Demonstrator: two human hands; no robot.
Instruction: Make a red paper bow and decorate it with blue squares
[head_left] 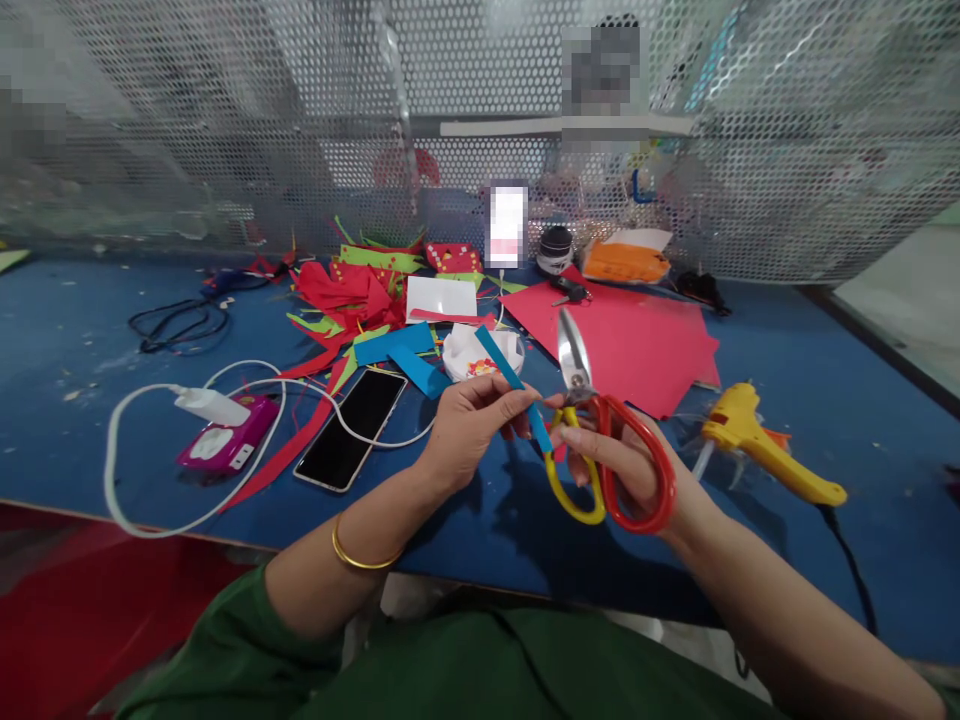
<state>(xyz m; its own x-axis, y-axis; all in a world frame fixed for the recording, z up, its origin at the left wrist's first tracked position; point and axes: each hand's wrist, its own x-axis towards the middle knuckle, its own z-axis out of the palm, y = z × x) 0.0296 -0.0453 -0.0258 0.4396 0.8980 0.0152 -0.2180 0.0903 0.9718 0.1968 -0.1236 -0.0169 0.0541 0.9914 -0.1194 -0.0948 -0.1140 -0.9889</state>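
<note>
A narrow blue paper strip is pinched between the thumb and fingers of my left hand, slanting down to the right. My right hand holds a pair of scissors with one red and one yellow handle, blades pointing up and away from me. The strip's lower end lies close to the yellow handle and my right fingertips; whether those fingers touch it I cannot tell. Beyond my left hand is a round white container with a printed picture. Wider blue paper pieces lie to its left.
Red sheets lie behind the scissors, and a yellow glue gun rests at right. A dark-screened phone, a purple power adapter and a white cable are at left. Red and green scraps pile up before the perforated metal screen.
</note>
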